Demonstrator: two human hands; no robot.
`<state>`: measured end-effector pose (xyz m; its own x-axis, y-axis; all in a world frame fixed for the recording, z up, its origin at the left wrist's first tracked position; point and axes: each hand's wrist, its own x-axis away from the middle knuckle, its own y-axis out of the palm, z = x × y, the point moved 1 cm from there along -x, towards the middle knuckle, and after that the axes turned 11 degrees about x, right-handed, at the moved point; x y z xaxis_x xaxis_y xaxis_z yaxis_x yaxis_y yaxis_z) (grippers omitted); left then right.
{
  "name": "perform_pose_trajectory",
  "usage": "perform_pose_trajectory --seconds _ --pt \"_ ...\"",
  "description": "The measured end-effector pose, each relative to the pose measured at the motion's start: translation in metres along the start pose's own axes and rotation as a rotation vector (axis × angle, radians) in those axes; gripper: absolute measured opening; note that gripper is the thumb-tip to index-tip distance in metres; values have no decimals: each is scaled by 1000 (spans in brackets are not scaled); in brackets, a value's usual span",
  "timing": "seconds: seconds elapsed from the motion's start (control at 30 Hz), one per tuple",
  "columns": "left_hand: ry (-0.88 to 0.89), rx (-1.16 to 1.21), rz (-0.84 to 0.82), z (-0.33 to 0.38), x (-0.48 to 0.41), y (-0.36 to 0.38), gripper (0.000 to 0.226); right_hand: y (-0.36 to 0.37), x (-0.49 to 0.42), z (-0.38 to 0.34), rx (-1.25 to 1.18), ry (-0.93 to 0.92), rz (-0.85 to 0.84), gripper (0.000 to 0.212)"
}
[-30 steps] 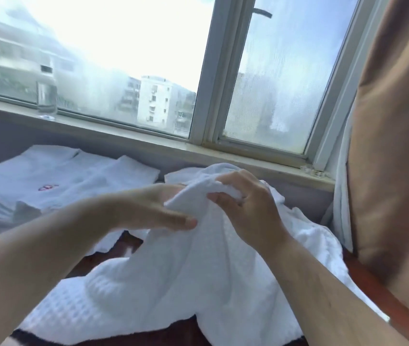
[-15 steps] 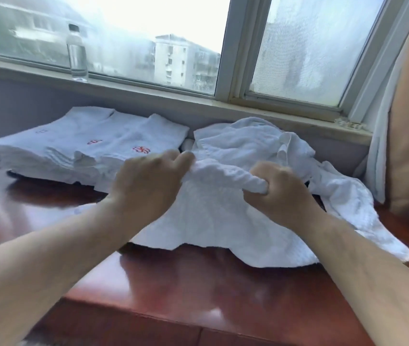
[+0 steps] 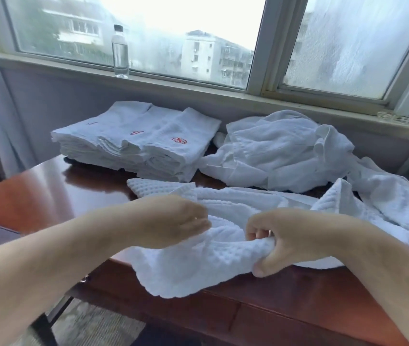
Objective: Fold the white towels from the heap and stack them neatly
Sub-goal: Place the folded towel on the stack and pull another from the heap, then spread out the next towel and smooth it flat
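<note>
Right hand (image 3: 295,238): fist closed around a bunched fold of a white waffle-weave towel (image 3: 198,268), thumb beneath the cloth. Left hand (image 3: 173,221): fingers extended together, lying on the same towel; whether it pinches the fabric cannot be told. Towel: soft, gridded texture, spread loosely over the near part of a glossy reddish-brown wooden table (image 3: 49,186), 1 wavy edge hanging over the front. Behind it, right: heap of crumpled white towels (image 3: 280,151), rumpled and shapeless. Behind, left: stack of folded towels (image 3: 136,141), flat rectangles overlapping, red embroidered marks on top. Windowsill (image 3: 198,88): 1 clear plastic bottle (image 3: 120,52), upright, dark cap, holding clear liquid.
</note>
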<state>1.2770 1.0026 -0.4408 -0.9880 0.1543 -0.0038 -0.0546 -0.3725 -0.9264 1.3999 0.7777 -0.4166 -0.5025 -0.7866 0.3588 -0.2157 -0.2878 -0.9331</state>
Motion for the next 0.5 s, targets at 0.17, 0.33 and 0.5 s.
perform_pose_trajectory --seconds 0.17,0.33,0.5 --pt "-150 -459 -51 1 -28 12 42 -26 -12 2 -323 -35 34 52" --pt "-484 -702 -245 -9 -17 5 30 -4 -53 5 -63 91 195 25" --pt "57 -394 47 -2 -27 15 22 16 -81 0 -2 78 327 28"
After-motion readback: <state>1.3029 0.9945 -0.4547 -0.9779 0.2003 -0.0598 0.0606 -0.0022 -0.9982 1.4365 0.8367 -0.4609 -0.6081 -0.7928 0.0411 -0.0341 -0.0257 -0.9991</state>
